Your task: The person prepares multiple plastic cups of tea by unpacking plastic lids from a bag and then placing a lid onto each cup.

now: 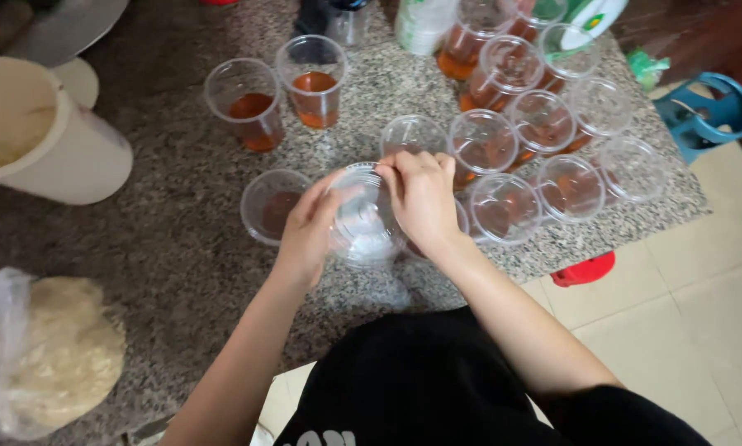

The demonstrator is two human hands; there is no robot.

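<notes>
Both my hands hold a stack of clear plastic lids (362, 216) over the granite counter (173, 231). My left hand (309, 227) cups the stack's left side. My right hand (420, 194) pinches the top lid at its upper rim. Just left of the stack stands an open cup of reddish-brown liquid (273, 205). Two more open cups of the same liquid (247, 103) (311, 78) stand farther back. To the right, several lidded cups (503, 206) crowd together.
A cream bucket (36, 132) sits at the far left, and a clear bag of pale grains (53, 355) lies at the near left. The counter's edge runs diagonally at right, above a tiled floor with a red object (584, 268) and a blue stool (705, 111).
</notes>
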